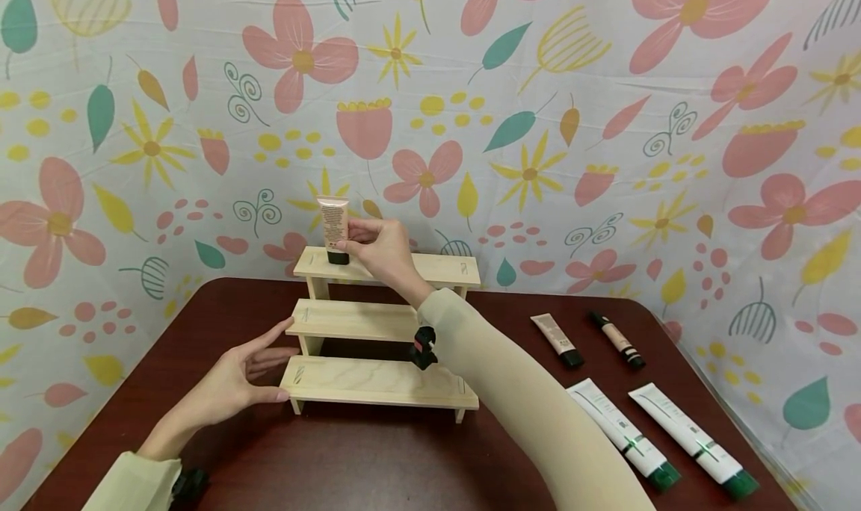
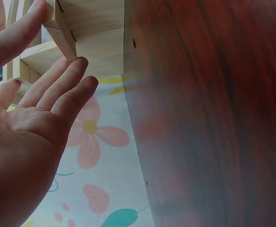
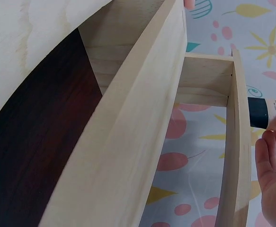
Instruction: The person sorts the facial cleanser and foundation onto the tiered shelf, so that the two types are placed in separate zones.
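Note:
On the left end of the top step of a three-step wooden stand (image 1: pixel 377 380), a beige squeeze tube (image 1: pixel 334 223) stands upright on its black cap. My right hand (image 1: pixel 383 253) pinches it low on its right side, thumb in front. In the right wrist view the tube's black cap (image 3: pixel 257 112) meets the top board, with the hand (image 3: pixel 275 165) beside it. My left hand (image 1: pixel 245 373) touches the left side of the stand, fingers stretched out, thumb near the lowest step. The left wrist view shows those fingertips (image 2: pixel 81 61) against the stand's wooden edge (image 2: pixel 62 30).
To the right on the dark red-brown table (image 1: pixel 377 459) lie a small beige tube (image 1: pixel 554 335), a slim beige tube with black ends (image 1: pixel 617 338), and two white tubes with green caps, one nearer (image 1: pixel 615 421) and one farther right (image 1: pixel 689 429). A flowered cloth (image 1: pixel 430 122) hangs behind.

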The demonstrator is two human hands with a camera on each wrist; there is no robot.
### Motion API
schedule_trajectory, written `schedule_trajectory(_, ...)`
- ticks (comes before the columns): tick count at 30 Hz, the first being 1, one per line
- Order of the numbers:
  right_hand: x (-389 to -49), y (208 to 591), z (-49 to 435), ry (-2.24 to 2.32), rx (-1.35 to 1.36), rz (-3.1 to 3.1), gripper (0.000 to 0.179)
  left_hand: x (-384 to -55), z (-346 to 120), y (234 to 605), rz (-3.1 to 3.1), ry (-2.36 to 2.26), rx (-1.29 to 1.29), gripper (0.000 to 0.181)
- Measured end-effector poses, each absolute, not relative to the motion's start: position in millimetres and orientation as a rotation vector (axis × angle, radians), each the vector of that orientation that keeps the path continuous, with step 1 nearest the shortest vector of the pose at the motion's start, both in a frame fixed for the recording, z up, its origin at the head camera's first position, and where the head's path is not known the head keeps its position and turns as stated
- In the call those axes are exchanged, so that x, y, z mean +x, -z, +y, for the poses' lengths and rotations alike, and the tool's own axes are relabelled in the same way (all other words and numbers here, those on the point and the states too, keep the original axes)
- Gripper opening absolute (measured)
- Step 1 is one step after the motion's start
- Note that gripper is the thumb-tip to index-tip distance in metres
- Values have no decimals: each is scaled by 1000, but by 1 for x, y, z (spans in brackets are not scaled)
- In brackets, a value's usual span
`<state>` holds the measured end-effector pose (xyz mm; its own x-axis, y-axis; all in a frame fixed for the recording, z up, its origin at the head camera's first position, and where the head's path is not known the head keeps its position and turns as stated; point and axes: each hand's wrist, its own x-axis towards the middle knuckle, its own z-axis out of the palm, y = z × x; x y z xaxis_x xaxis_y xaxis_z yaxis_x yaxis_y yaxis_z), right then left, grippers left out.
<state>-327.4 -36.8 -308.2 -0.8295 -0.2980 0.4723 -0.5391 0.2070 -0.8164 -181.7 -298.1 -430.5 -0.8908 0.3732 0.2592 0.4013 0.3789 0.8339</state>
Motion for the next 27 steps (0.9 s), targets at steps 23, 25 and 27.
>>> schedule_trajectory(23,-328,309,-34,-1667,814,-2285,41,-183,-300,432,-2591,1592,-728,107)
schedule_trajectory(25,-328,309,-32,-1664,813,-2291,40,-183,-300,432,-2589,1593,-730,107)
schedule_trajectory(27,-328,310,-28,-1648,811,-2300,40,-183,-300,432,-2588,1590,-730,107)
